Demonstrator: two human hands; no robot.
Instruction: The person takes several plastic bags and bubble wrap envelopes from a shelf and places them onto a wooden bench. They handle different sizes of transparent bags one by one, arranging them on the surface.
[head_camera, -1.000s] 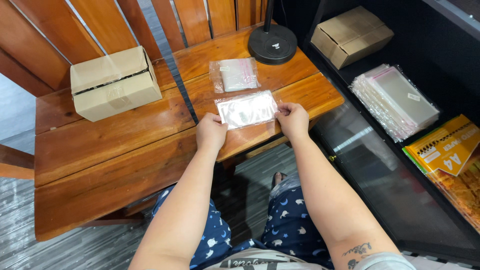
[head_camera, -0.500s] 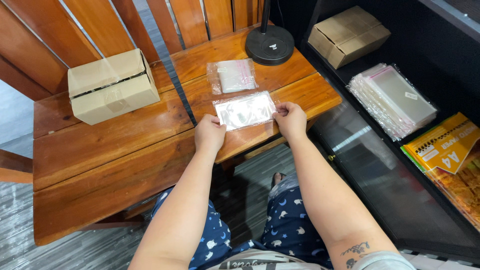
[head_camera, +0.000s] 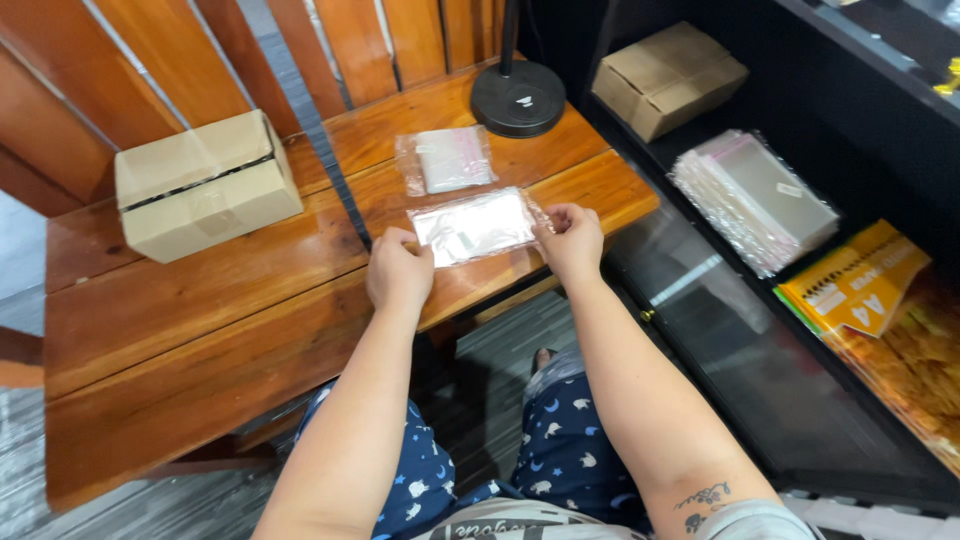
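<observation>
A clear plastic bag with a white item inside (head_camera: 476, 227) lies flat on the wooden table (head_camera: 220, 300) near its front right corner. My left hand (head_camera: 397, 270) pinches the bag's left edge. My right hand (head_camera: 570, 237) pinches its right edge. Just behind it lies a second small clear bag with a pink strip (head_camera: 445, 160), touched by neither hand.
A taped cardboard box (head_camera: 205, 183) sits at the table's left. A black round lamp base (head_camera: 518, 98) stands at the back. On the black shelf to the right are a cardboard box (head_camera: 668, 78), a stack of clear bags (head_camera: 752, 197) and a yellow paper pack (head_camera: 855, 280).
Both hands keep hold of the bag's edges. The view has shifted slightly; nothing on the table has visibly moved.
</observation>
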